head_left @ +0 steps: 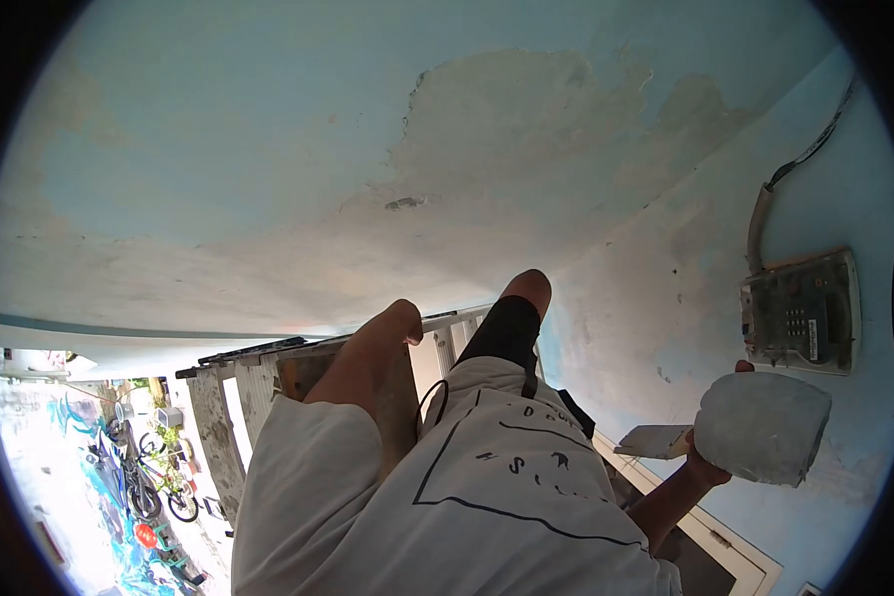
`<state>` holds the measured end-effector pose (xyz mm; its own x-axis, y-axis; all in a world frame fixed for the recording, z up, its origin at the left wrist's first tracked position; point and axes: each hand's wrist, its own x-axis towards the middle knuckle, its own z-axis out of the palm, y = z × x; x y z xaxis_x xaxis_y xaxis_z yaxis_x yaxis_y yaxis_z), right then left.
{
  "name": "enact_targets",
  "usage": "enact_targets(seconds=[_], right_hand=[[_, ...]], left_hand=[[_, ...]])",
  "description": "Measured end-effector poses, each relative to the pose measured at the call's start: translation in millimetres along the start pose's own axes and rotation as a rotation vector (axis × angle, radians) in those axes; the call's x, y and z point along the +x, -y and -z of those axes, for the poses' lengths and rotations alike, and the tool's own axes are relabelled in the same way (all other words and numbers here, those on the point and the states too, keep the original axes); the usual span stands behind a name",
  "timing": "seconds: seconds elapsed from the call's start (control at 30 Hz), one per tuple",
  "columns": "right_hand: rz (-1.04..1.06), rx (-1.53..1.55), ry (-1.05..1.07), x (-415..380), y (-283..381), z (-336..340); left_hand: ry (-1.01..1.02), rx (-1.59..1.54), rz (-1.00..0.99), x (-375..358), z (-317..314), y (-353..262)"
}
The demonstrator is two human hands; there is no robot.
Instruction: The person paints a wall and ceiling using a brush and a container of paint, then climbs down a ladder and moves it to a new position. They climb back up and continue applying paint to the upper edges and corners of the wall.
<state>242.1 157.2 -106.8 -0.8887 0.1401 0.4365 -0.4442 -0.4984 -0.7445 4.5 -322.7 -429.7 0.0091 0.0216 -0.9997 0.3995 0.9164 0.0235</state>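
My right hand (707, 469) is closed around a pale, whitish container (765, 427) with rounded corners; I cannot see inside it. One fingertip shows above its upper edge. A flat, pale plate (654, 440), like a scraper blade, sticks out to the left beside the same hand; how it is held is hidden. My left arm comes out of the white sleeve, and my left hand (403, 320) is in front of the wall, near the ladder-like slats (445, 344). Its fingers are mostly turned away. Pale blue paint has peeled off the wall (507, 119), baring grey plaster.
An electric meter box (800, 310) with a cable (761, 223) is on the right wall, just above the container. A door frame (715, 541) lies below my right arm. Wooden boards (217, 422) stand at left. Bicycles (141, 487) are far below. My knee (528, 288) is raised.
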Motion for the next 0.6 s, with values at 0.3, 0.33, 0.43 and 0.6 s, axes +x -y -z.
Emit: enact_targets(seconds=[0.3, 0.33, 0.43, 0.6], right_hand=[[-0.012, -0.077, -0.140, 4, -7, -14], [-0.006, -0.088, -0.142, 5, -9, -11], [0.025, -0.222, -0.111, 5, -14, -6], [-0.037, -0.015, -0.213, 2, -17, 6]], left_hand=[[-0.005, -0.041, 0.019, -12, 1, -3], [-0.029, -0.046, 0.020, -15, 3, -3], [-0.058, -0.067, 0.033, -21, 1, -5], [-0.065, -0.014, 0.041, -11, 0, -4]])
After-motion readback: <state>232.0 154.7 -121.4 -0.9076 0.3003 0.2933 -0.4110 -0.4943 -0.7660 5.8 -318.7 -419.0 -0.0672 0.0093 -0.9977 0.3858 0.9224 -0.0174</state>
